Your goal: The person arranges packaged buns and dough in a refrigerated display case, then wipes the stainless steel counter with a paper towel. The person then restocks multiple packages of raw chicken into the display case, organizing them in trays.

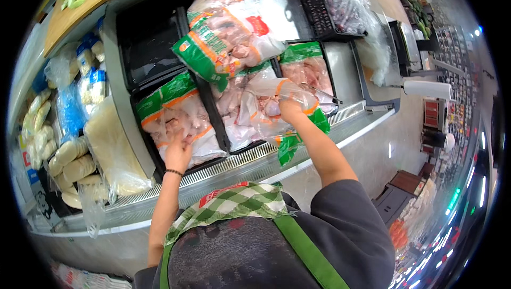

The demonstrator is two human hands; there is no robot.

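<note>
My left hand (178, 151) is at the lower part of a green-and-clear plastic bag of raw poultry pieces (187, 113) in the left black tray; whether its fingers grip the film is unclear. My right hand (290, 109) is at an opened, crumpled bag (265, 97) with orange stripes and green ends, over the middle tray; its fingers are partly hidden by the film. Metal tongs (323, 92) lie just right of that hand. Behind, a large full bag of poultry (235, 45) lies across the trays. Another bag (307, 71) rests in the right tray.
Packaged pale goods (76, 161) and a large clear bag (115, 145) lie left of a metal divider. A black crate (327, 13) of plastic bags stands back right. A slotted vent (235, 164) and the case's front edge run before me. A bag roll (427, 89) is at right.
</note>
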